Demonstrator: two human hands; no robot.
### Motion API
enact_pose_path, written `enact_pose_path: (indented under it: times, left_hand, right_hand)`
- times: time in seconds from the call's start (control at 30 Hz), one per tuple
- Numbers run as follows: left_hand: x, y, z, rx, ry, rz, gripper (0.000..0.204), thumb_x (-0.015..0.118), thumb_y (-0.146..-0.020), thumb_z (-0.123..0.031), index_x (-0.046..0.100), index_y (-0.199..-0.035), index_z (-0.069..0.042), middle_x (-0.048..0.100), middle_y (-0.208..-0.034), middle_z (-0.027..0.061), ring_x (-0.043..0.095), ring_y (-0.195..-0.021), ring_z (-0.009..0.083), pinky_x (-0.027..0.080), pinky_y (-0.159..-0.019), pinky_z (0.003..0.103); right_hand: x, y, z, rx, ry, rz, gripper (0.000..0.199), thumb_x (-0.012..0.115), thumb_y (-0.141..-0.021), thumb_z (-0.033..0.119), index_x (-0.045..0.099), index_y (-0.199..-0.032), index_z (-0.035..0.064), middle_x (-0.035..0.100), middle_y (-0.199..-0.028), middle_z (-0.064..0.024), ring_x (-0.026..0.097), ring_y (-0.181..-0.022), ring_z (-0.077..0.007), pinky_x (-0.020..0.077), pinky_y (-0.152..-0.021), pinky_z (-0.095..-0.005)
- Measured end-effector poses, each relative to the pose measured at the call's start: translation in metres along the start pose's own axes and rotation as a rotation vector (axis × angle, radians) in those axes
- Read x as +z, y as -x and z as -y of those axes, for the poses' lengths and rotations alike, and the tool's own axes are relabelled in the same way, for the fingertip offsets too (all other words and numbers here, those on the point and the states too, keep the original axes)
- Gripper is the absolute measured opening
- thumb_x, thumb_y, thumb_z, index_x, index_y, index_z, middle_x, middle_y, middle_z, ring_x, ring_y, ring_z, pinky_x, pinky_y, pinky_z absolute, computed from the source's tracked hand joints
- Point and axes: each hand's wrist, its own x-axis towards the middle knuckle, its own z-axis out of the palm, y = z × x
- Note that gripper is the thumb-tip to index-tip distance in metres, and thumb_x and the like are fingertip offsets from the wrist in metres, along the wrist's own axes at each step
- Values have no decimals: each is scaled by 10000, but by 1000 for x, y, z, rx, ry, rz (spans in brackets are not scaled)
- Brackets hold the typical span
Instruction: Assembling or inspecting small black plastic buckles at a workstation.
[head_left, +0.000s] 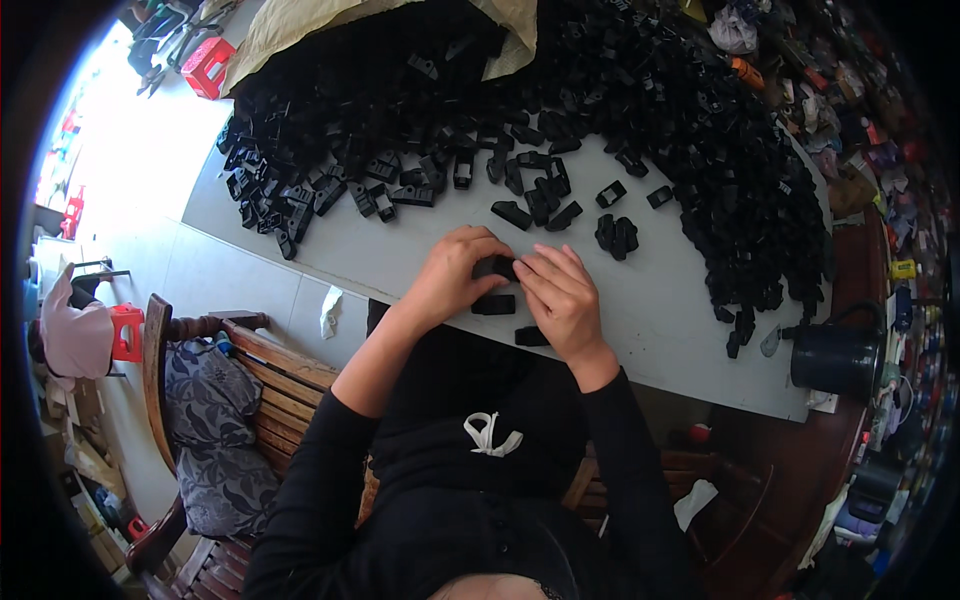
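Left grip (458, 268) curled closed, fingers above and thumb below, around a small black part (495, 266); much of the part covered by the fingers, its openings and edges hard to make out. Right grip (562, 295) just beside, fingers bent and close together, tips at the right end of the same part; firm hold or mere touch impossible to tell, with the right thumb largely hidden. Toward the body from the gap between the two grips, a second black part (493, 304) on the table (650, 335), and near the table's edge a third black part (531, 336), its right end hidden by the right grip. Beyond the left grip, a tan sack (300, 30), open toward the grips and cut off at the top border; inside and spilling out of it, a dark pile (370, 110) of similar parts, the deepest lost in shadow. Beyond and to the right of the right grip, a large heap (740, 180) of black parts, single pieces mostly indistinguishable. Far to the right of the right grip, a dark mug-like vessel (835, 358), contents not visible; past it, crowded goods (875, 150), blurred and cropped by the black fisheye rim.
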Motion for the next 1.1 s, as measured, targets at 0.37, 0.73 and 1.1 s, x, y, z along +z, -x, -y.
enact_pose_path:
  times: [0.37,0.73,1.1]
  left_hand:
    - [-12,-16,0,248,-152,-225,256,693,-761,-54,626,-1008,-40,623,-1047,105,602,-957,325,487,-838,392]
    - [-1,-23,9,-56,-30,-151,194,638,-814,-45,583,-1000,-58,587,-937,126,614,-813,319,497,-705,401]
    - [1,-22,20,-47,-46,-57,239,653,-781,-61,630,-1019,-58,620,-903,119,631,-755,287,508,-674,356]
  right_hand:
    - [-6,-29,-9,173,-126,-105,84,671,-803,45,677,-880,10,679,-958,-131,663,-855,-331,532,-715,-365]
    - [17,-75,-23,244,287,139,103,686,-773,20,596,-823,17,594,-866,-147,633,-812,-367,515,-675,-436]
    - [-3,-45,-20,434,-414,-19,343,685,-783,-50,605,-1101,53,593,-905,-41,603,-801,-104,502,-724,-225]
